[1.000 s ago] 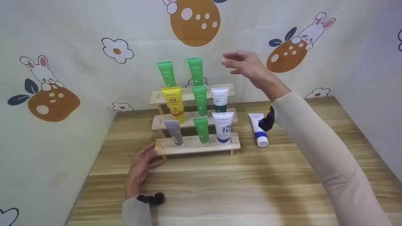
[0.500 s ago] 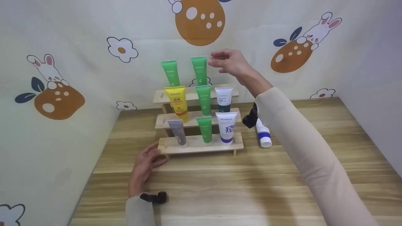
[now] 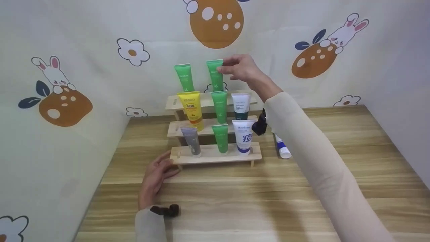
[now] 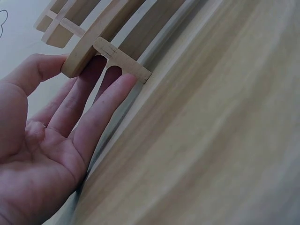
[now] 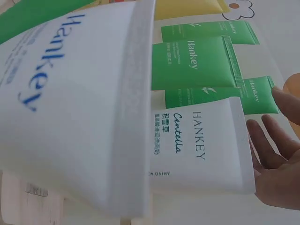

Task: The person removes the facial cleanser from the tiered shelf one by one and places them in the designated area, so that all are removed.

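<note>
My left hand (image 3: 155, 179) holds the left end of the lowest tier of a stepped wooden rack (image 3: 174, 160). In the left wrist view, its thumb touches the board's rim (image 4: 77, 63) and the fingers reach underneath. At the top tier, my right hand (image 3: 242, 69) is at the right edge of a green tube (image 3: 215, 74), thumb in front and fingers behind. The right wrist view shows that hand (image 5: 276, 154) with thumb and fingers apart beside the green tube's crimped end (image 5: 267, 96). Another green tube (image 3: 184, 77) stands to the left on the same tier.
Mid-tier tubes are yellow (image 3: 190, 109), green (image 3: 220, 107) and white-and-dark-green (image 3: 241, 106). Grey (image 3: 191, 141), green (image 3: 221, 139) and white-and-blue (image 3: 243, 136) tubes stand in front. Right of the rack, a white-and-blue tube (image 3: 283, 149) lies on the table, partly behind the right sleeve.
My right hand has moved left from beside the rack's top to the green tube's edge. The sleeve now covers more of the lying tube. The left hand stays at the rack's end.
</note>
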